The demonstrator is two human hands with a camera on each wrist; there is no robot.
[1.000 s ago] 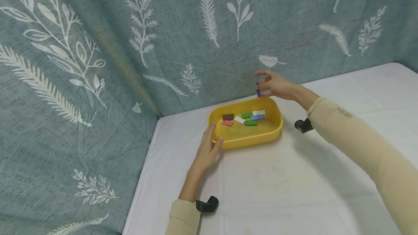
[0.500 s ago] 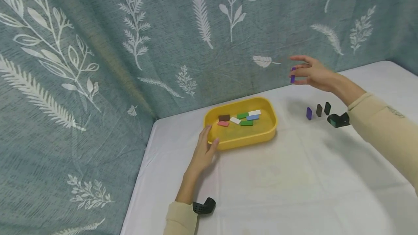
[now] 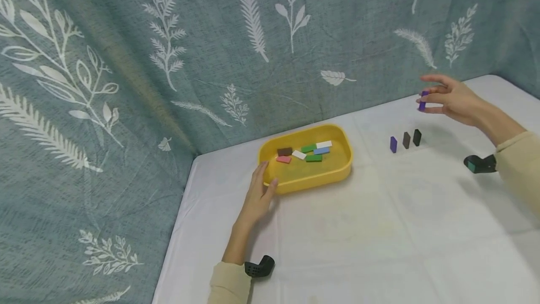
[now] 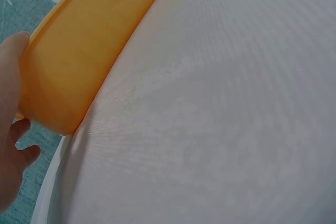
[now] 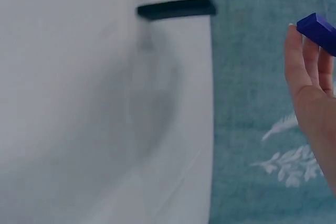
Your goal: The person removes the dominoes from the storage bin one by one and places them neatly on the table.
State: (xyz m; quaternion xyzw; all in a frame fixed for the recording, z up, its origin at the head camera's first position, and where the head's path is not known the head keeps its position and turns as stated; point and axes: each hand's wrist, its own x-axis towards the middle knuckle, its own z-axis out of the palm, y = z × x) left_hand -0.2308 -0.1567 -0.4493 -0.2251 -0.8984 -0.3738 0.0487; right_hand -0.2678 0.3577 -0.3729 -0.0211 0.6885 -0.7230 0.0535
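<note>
in the head view, the left hand has fingers and thumb spread, touching the near-left corner of the yellow tray. inside, just beyond that hand, lie brown, pink, white, green and blue blocks. the right hand pinches a purple block above the cloth. between the hands, nearer the right, stand another purple piece, a brown piece and a black piece.

in the left wrist view, the tray's wall stretches away from the left hand.

in the right wrist view, the purple block sits at the right hand's fingertips; two dark pieces stand apart from it.
</note>
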